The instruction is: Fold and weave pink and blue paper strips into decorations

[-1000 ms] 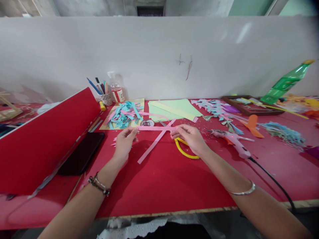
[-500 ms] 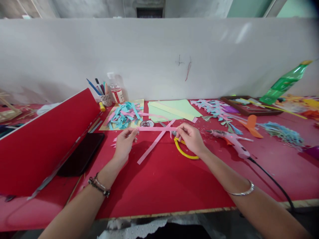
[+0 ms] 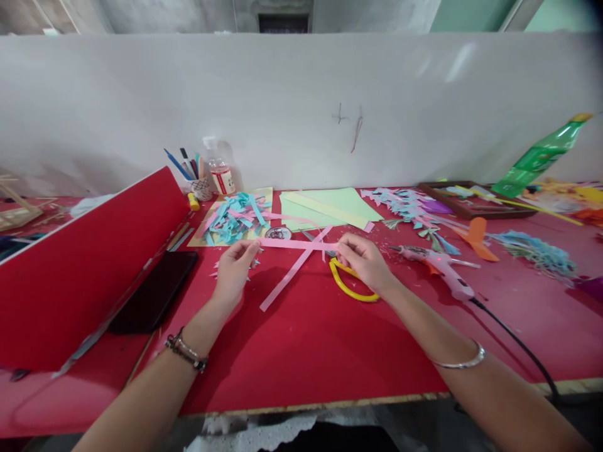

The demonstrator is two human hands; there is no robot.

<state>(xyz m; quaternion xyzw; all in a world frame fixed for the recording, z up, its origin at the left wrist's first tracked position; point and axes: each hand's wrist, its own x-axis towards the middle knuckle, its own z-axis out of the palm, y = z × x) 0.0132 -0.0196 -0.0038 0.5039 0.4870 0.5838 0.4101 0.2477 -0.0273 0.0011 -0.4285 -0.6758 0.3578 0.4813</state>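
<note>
A pink paper strip [image 3: 287,244] is stretched level between my two hands above the red table [image 3: 301,351]. My left hand [image 3: 235,267] pinches its left end between thumb and fingers. At the other end my right hand [image 3: 362,260] pinches the strip the same way. A second pink strip [image 3: 285,285] slants across the table below the held one. Scissors with yellow handles [image 3: 351,292] lie beside and partly under my right hand, their blades mostly hidden. Small pink cut scraps [image 3: 215,269] lie near my left hand.
Cut blue and pink paper pieces [image 3: 235,216] are heaped behind my left hand. Right of my right hand lies a pink glue gun [image 3: 438,263] with a black cord. A red board [image 3: 94,263] and a black phone [image 3: 153,292] are at left; a green bottle [image 3: 537,160] leans at back right.
My hands have moved very slightly apart, and the right end of the held strip sits a little lower. Both hands keep their pinch on it.
</note>
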